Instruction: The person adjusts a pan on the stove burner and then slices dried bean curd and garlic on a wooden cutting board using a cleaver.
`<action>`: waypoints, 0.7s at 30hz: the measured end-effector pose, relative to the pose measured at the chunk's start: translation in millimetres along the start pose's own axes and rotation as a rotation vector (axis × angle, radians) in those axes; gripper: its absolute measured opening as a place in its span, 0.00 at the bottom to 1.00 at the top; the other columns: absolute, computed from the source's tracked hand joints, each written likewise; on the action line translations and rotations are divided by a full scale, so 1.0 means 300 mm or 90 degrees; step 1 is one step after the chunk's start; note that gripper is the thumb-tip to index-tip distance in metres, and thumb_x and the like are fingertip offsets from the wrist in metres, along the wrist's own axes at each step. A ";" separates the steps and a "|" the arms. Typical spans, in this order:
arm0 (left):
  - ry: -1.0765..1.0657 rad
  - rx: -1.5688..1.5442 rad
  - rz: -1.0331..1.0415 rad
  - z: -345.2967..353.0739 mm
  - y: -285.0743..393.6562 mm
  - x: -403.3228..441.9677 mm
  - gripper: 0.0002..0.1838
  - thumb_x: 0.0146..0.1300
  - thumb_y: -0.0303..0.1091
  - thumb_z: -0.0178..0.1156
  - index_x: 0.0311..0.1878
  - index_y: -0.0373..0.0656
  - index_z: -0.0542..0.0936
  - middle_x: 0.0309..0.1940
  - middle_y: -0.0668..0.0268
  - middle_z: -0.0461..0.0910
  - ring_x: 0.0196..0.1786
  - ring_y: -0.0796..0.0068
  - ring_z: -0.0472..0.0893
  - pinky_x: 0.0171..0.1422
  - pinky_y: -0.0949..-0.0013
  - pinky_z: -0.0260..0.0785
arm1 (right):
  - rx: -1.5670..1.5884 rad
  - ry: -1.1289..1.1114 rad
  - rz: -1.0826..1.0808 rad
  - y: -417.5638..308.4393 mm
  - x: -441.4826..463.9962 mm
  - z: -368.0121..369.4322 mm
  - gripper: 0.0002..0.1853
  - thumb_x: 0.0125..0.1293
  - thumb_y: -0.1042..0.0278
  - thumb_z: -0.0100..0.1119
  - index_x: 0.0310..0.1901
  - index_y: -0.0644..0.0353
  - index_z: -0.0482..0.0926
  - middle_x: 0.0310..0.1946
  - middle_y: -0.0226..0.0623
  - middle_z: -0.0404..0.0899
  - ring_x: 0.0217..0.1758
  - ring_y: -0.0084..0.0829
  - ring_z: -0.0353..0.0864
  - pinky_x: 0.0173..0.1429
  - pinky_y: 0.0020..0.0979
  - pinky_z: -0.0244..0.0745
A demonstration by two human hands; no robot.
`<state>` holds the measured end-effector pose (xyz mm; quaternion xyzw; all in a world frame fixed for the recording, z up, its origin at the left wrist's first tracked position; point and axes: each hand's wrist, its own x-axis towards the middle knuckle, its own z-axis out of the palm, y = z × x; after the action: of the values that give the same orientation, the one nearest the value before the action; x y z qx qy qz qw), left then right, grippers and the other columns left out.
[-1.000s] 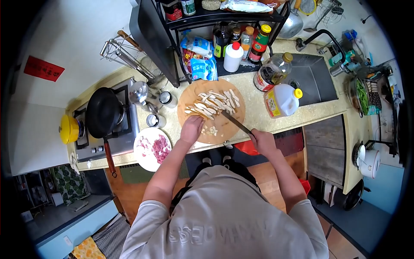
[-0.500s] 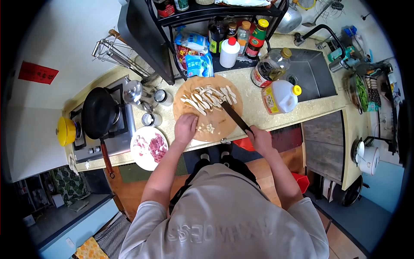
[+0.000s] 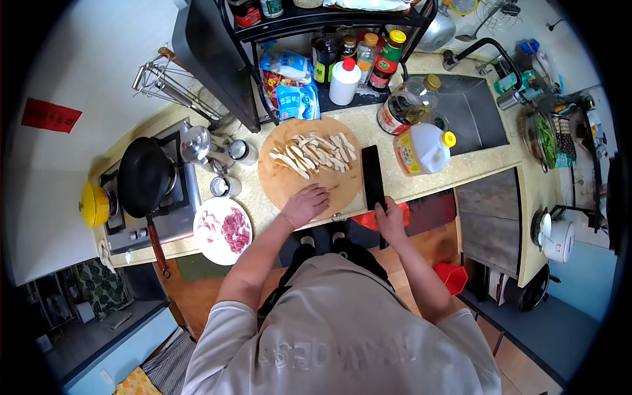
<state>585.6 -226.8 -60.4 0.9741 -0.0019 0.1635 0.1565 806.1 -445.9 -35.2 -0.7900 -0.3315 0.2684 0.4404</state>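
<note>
My right hand [image 3: 390,218] grips the handle of a dark, broad-bladed cleaver [image 3: 372,174]. The blade lies flat-side up just beyond the right edge of the round wooden cutting board [image 3: 342,187]. Palm down on the near part of the board is my left hand [image 3: 307,204], its fingers stretched out; what lies beneath it is hidden. Sliced white strips with brownish edges, resembling mushroom [image 3: 313,155], cover the far half of the board. To the left, a white plate [image 3: 205,251] with sliced raw meat [image 3: 235,229] stands at the counter edge.
A black wok [image 3: 146,174] and a yellow pot [image 3: 95,205] sit on the stove at left. Glass jars [image 3: 226,187] stand beside the board. To the right are a large jug [image 3: 424,150], an oil bottle [image 3: 401,112] and the sink [image 3: 471,108]. A bottle rack [image 3: 263,108] stands behind.
The cleaver has moved off the strips to the board's right side, its blade turned flat. My left hand has slid right, over where small white chopped bits lay.
</note>
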 end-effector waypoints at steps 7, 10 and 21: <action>0.004 0.020 -0.019 -0.084 -0.114 -0.063 0.15 0.61 0.30 0.67 0.51 0.40 0.86 0.56 0.61 0.85 0.62 0.59 0.82 0.73 0.57 0.73 | 0.061 -0.008 0.068 -0.093 0.051 0.060 0.07 0.74 0.73 0.55 0.49 0.64 0.77 0.26 0.36 0.78 0.24 0.28 0.76 0.29 0.32 0.70; 0.038 -0.005 -0.045 -0.139 -0.080 -0.039 0.13 0.63 0.30 0.64 0.50 0.40 0.86 0.54 0.61 0.85 0.62 0.61 0.81 0.74 0.57 0.70 | 0.024 -0.011 0.086 -0.064 0.067 0.081 0.12 0.71 0.72 0.58 0.52 0.68 0.78 0.34 0.56 0.85 0.37 0.51 0.87 0.42 0.44 0.79; -0.068 0.172 0.056 -0.010 -0.056 0.393 0.30 0.67 0.46 0.59 0.70 0.45 0.76 0.69 0.59 0.75 0.79 0.58 0.65 0.85 0.39 0.44 | -0.053 0.037 0.112 -0.183 -0.013 -0.001 0.22 0.70 0.71 0.60 0.63 0.70 0.71 0.41 0.60 0.86 0.41 0.55 0.87 0.45 0.46 0.80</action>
<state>697.2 -204.3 -25.3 0.9925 -0.0308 0.1170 0.0161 788.1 -427.6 13.4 -0.8412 -0.2588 0.2693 0.3909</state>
